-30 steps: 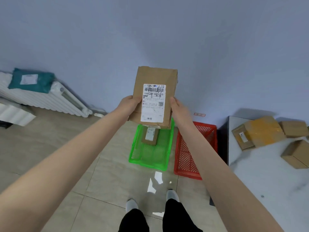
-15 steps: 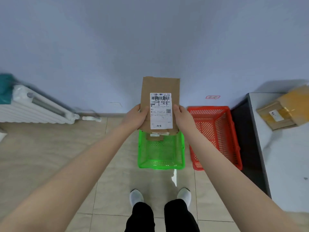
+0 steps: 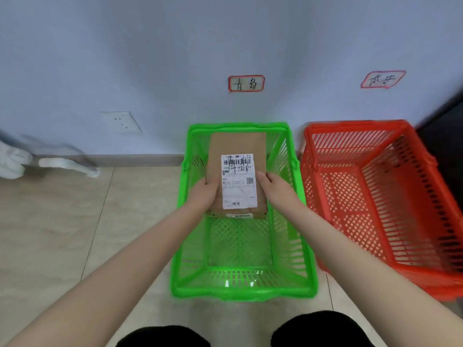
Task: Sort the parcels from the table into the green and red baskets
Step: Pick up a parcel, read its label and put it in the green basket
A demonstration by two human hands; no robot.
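**Placing a parcel in the green basket**

I have the parcel (image 3: 238, 146) gripped at its near end between both hands. The left hand (image 3: 204, 194) is on its left edge and the right hand (image 3: 274, 187) on its right, thumbs on top, the other fingers tucked under and out of sight. It hangs inside the green basket (image 3: 240, 294), its far end beyond my fingertips toward the wall. Just nearer than my fingers the edge of a lower parcel (image 3: 238, 216) peeks out.

I judge this to be the placing step. Next I should lower it flat onto that one and loosen both hands together. The red basket (image 3: 350, 125) stands to the right of my right fingers, apart.

Between my thumbs the white label (image 3: 239, 191) shows a barcode with handwriting scrawled across it, digits starting 159, a QR code, and 淘宝 at the bottom. On the wall beyond my fingers the left sign (image 3: 246, 83) seems to read 青岛; the right sign (image 3: 382, 79) I cannot make out
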